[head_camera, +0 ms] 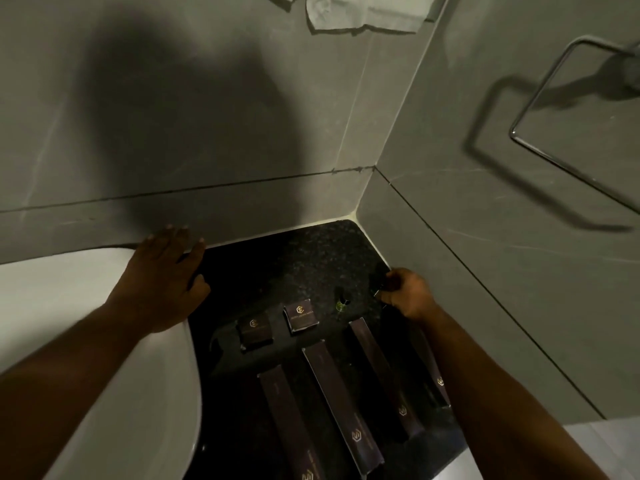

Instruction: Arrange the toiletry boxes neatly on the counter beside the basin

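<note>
On the black speckled counter (pixel 304 261) lie several dark toiletry boxes with gold logos. Two small square boxes (pixel 255 330) (pixel 301 315) sit side by side. In front of them long narrow boxes (pixel 291 424) (pixel 341 405) (pixel 384 375) lie roughly parallel, and another long box (pixel 434 379) is partly hidden under my right forearm. My left hand (pixel 164 271) rests flat, fingers spread, on the rim of the white basin (pixel 62 306) by the wall. My right hand (pixel 407 294) is closed around a small dark object (pixel 379 287) near the right wall; I cannot make out what it is.
A small dark bottle with a greenish glint (pixel 343 303) stands on the counter between the square boxes and my right hand. Grey tiled walls meet at the corner behind. A chrome towel ring (pixel 540 109) hangs on the right wall. A white cloth (pixel 363 12) hangs at the top.
</note>
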`<action>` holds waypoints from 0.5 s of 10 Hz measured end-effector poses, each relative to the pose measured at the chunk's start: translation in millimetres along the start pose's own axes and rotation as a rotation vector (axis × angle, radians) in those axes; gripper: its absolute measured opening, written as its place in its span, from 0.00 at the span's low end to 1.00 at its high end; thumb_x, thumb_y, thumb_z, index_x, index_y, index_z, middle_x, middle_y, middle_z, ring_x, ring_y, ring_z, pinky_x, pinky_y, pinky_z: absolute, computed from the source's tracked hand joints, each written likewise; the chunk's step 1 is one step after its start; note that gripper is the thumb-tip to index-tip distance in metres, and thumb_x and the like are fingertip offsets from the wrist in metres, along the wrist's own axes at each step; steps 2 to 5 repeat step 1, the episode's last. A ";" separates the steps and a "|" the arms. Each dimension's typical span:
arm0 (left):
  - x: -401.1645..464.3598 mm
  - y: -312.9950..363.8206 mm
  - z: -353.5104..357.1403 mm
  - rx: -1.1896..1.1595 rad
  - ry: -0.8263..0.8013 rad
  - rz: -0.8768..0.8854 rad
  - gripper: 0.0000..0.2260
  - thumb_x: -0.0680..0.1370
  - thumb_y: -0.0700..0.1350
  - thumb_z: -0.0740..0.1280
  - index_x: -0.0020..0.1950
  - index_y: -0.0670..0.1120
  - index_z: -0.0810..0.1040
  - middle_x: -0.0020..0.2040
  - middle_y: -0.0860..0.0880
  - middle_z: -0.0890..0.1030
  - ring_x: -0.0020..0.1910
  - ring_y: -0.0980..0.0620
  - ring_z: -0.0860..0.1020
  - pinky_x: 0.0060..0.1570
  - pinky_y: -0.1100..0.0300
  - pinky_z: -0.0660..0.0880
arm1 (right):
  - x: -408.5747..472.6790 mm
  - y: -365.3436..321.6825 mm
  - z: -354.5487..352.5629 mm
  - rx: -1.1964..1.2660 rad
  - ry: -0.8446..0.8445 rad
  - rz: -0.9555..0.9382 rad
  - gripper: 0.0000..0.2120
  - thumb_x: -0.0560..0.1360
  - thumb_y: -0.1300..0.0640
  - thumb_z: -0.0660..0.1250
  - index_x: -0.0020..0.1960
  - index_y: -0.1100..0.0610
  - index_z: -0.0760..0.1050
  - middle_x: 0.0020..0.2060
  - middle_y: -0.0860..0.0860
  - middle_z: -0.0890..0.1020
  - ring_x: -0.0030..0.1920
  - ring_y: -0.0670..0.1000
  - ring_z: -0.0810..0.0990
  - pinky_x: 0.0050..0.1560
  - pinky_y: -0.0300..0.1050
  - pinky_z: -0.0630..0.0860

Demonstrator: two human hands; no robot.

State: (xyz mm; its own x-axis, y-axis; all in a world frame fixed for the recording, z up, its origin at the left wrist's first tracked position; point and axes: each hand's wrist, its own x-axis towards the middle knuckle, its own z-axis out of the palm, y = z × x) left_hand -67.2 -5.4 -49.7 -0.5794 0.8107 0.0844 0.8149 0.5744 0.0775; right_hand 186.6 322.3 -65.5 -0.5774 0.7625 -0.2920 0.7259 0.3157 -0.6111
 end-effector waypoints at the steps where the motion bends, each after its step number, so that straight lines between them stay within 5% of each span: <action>1: -3.5 4.5 -3.2 0.002 -0.030 -0.029 0.36 0.73 0.62 0.49 0.70 0.37 0.68 0.70 0.33 0.69 0.70 0.32 0.65 0.66 0.36 0.63 | -20.7 -11.0 -12.5 -0.006 0.041 -0.058 0.25 0.70 0.62 0.73 0.66 0.58 0.71 0.57 0.56 0.79 0.50 0.48 0.75 0.47 0.39 0.71; 5: -3.5 4.5 -3.2 0.002 -0.030 -0.029 0.36 0.73 0.62 0.49 0.70 0.37 0.68 0.70 0.33 0.69 0.70 0.32 0.65 0.66 0.36 0.63 | -20.7 -11.0 -12.5 -0.006 0.041 -0.058 0.25 0.70 0.62 0.73 0.66 0.58 0.71 0.57 0.56 0.79 0.50 0.48 0.75 0.47 0.39 0.71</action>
